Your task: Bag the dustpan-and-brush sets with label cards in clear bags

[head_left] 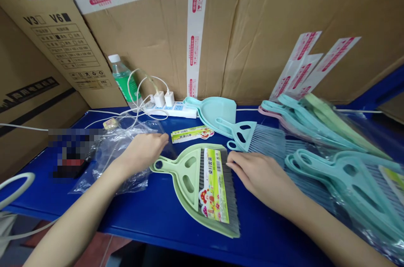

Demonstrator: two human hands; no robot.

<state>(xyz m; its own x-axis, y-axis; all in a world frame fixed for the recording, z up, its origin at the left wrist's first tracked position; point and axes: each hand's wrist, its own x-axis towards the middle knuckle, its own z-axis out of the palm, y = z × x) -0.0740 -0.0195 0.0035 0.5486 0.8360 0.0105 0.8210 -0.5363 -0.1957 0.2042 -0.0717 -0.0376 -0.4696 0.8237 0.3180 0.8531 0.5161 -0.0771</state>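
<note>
A light green dustpan (181,208) lies on the blue table with a light green hand brush (179,174) nested in it, handles to the left. A yellow-and-white printed label card (216,185) rests across the brush's grey bristles. Left of the handles, my left hand (143,151) is closed above a crumpled clear plastic bag (116,157); what its fingers hold cannot be made out. My right hand (257,172) is closed too, its fingertips at the upper right edge of the bristles. Whether anything is between them is hidden.
Behind lie a blue dustpan (219,111), a blue brush (249,134) and a folded label card (191,133). Bagged sets (347,174) cover the right side. A power strip (189,110) with chargers and cables, and a bottle (124,77), stand before cardboard boxes (158,48).
</note>
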